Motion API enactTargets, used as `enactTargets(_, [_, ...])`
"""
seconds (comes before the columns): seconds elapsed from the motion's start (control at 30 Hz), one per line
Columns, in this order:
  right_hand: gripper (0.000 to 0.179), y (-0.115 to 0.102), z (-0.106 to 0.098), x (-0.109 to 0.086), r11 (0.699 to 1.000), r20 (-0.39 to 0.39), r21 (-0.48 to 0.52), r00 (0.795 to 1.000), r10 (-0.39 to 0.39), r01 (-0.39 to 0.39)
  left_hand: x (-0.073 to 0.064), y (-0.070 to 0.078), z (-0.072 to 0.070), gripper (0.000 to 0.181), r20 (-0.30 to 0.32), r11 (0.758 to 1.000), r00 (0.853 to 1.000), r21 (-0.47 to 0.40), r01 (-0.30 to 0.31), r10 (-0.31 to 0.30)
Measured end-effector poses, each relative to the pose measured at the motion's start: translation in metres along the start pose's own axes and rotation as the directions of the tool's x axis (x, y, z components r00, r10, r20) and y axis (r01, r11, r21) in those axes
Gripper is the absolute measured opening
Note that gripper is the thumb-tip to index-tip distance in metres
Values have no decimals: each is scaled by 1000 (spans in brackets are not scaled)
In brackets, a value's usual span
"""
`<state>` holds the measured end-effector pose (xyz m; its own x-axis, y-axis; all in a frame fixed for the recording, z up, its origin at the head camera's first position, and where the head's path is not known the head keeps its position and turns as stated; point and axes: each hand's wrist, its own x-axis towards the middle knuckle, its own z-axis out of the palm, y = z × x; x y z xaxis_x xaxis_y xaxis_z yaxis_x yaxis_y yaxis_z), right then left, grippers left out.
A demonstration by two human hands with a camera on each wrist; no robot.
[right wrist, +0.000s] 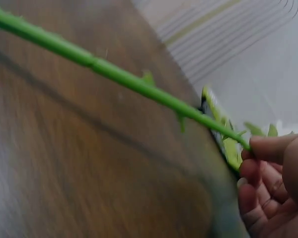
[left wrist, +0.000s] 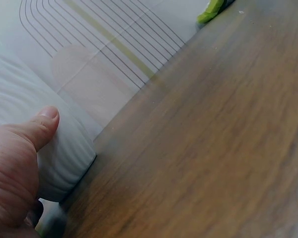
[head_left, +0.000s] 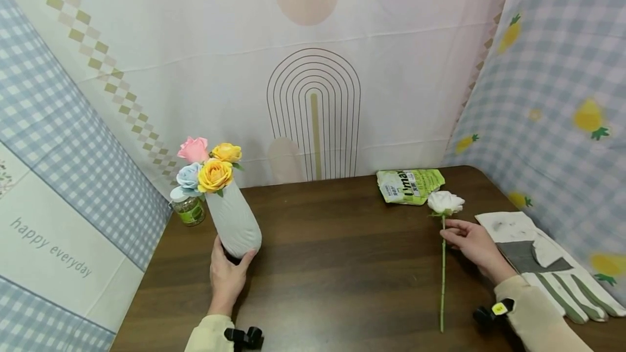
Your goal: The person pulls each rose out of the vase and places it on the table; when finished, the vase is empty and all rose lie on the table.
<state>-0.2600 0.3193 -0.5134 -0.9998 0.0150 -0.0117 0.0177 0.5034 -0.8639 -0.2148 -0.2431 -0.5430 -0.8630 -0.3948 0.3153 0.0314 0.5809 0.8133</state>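
Observation:
My left hand grips the lower part of a white ribbed vase, thumb on its near right side. Pink, blue and yellow roses stand in the vase's mouth. At the right, my right hand pinches the green stem of a white rose just below the bloom. The stem hangs down toward the table's front, and its shadow falls on the wood in the right wrist view. In the left wrist view the thumb lies against the vase near its base.
Behind the vase stands a glass jar with a white lid. A green and white packet lies at the table's back right. Work gloves lie along the right edge. Patterned cloth hangs behind the brown table.

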Motion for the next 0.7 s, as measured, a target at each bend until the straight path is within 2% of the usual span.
enactTargets(0.1, [52,8,-1,2,998,-58,-46,998,-37,34,0,0,0,95,-2,1000,1000,0,-2,2])
enactTargets(0.2, [51,15,-2,4,999,-99,-27,995,-30,28,0,0,0,96,-5,1000,1000,6,-3,3])
enactTargets(0.37, [55,27,-3,4,1000,-106,15,994,-16,17,-1,1,0,95,0,1000,1000,5,1,-1])
enactTargets(0.57, [50,35,-2,4,996,-101,74,994,-47,55,0,1,0,94,-3,1000,1000,-10,1,-1])
enactTargets(0.7, [44,39,-1,5,996,-100,52,992,-72,78,0,1,-1,94,-2,1000,1000,-10,7,-7])
